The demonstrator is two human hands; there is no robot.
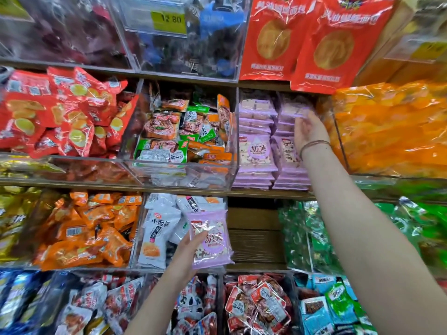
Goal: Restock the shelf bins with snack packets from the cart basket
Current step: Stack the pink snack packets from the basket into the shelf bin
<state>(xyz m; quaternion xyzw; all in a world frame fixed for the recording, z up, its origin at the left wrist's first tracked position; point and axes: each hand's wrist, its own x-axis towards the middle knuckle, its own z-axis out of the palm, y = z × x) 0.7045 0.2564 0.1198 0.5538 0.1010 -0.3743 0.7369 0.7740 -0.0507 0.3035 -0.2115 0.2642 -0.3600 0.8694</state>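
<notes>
A flat lilac plastic snack packet (pixel 212 238) lies across the left hand (pixel 187 252), whose thumb pinches its face, below and left of the shelf compartment of stacked lilac packets (pixel 257 151). At the top of that compartment's right stack, the right hand (pixel 308 131) grips a second lilac packet (pixel 296 108) between thumb and curled fingers. Left of the compartment, a clear acrylic bin (pixel 183 170) holds green and orange packets. Right of it lie glossy orange bags (pixel 387 131).

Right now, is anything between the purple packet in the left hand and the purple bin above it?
Only the right hand, holding a second packet atop the right stack. The purple packet in the left hand has open air up to the left stack.
</notes>
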